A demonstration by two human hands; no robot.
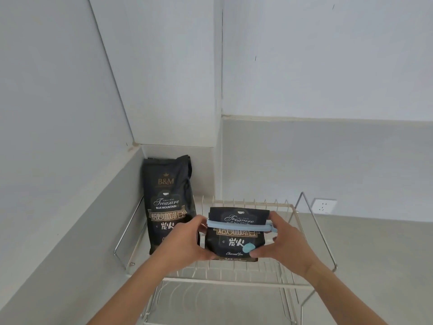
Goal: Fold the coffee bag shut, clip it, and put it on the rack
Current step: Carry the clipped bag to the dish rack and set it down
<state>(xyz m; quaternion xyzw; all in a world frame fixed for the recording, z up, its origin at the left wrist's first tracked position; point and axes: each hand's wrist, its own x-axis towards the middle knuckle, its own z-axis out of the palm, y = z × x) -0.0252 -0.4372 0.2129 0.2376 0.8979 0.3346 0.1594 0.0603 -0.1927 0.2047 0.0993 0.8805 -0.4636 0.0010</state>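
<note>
A black coffee bag (pixel 235 240) with its top folded down stands upright on the upper tier of a wire rack (pixel 311 231). A light blue clip (pixel 239 224) runs across the fold. My left hand (pixel 187 240) grips the bag's left side. My right hand (pixel 281 240) grips its right side, thumb on the front near a round blue sticker (pixel 248 247). The bag's base sits at the rack's wires; I cannot tell whether it rests fully on them.
A taller black coffee bag (pixel 168 198) with an unfolded top stands on the rack's left end, close to my left hand. Grey walls meet in a corner behind it. A white wall socket (pixel 324 205) is to the right. The rack's lower tier (pixel 210 301) shows below.
</note>
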